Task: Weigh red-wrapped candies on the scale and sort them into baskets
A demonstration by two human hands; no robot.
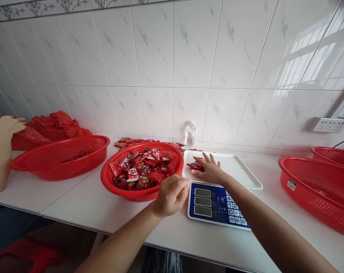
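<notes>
Currently a person's two bare hands are at a scale [219,204] with a blue keypad panel and a white tray [237,167]. The right hand [209,168] is spread flat, fingers apart and grasping nothing visible, above a few red packets [194,165] at the tray's left end; whether it presses on them cannot be told. The left hand [172,195], just left of the scale, is curled into a loose fist; whether anything is inside cannot be told. More packets fill a round basket [106,180] left of the scale.

Possible trouble: a palm leaning on the tray would falsify the weight, a sideways sweep could push packets over the tray's edge, and the left forearm could knock the basket.

Counted: one scale with three display windows; four red baskets, two left of the scale and two right; one clear bottle [190,134] behind the scale; one co-worker's hand [12,125] far left of it, near crumpled red plastic [56,123]. The packets overlap too much to count.
</notes>
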